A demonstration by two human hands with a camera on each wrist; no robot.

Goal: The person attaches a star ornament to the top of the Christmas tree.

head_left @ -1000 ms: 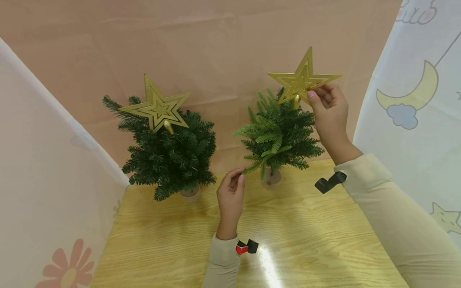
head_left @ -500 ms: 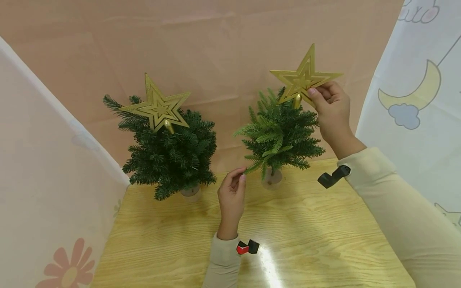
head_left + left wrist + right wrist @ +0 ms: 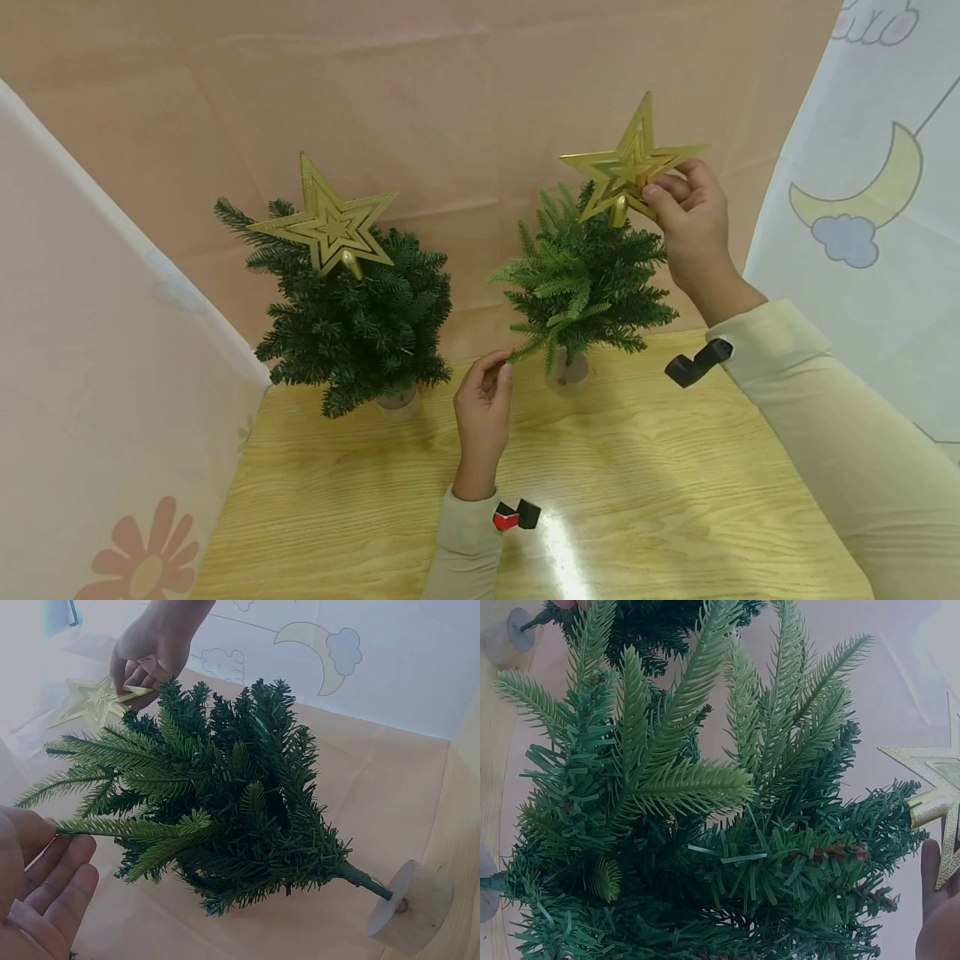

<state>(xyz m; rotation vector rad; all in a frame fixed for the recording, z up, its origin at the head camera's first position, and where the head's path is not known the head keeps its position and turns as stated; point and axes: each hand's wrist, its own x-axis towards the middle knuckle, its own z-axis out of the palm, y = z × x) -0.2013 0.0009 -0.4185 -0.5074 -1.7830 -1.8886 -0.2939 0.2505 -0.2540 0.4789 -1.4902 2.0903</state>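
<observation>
My right hand (image 3: 693,221) pinches a gold star tree topper (image 3: 626,167) by its lower right part, at the top of the small right Christmas tree (image 3: 600,283). In the right wrist view the topper's sleeve (image 3: 934,806) is right at the tip of a top branch. My left hand (image 3: 482,408) pinches the end of a light green lower branch (image 3: 124,826) of that tree between thumb and forefinger; its other fingers are loosely bent. A second tree (image 3: 360,325) at the left bears another gold star (image 3: 330,223), tilted, on its top.
Both trees stand on round wooden bases (image 3: 567,375) near the back of the wooden table (image 3: 360,508). A pinkish cloth (image 3: 420,100) hangs behind, with printed white cloths (image 3: 847,167) at the sides. Light glares off the table's front middle.
My right hand and the star have shifted slightly up, and the star has turned a little. My left hand keeps its grip on the branch, almost still.
</observation>
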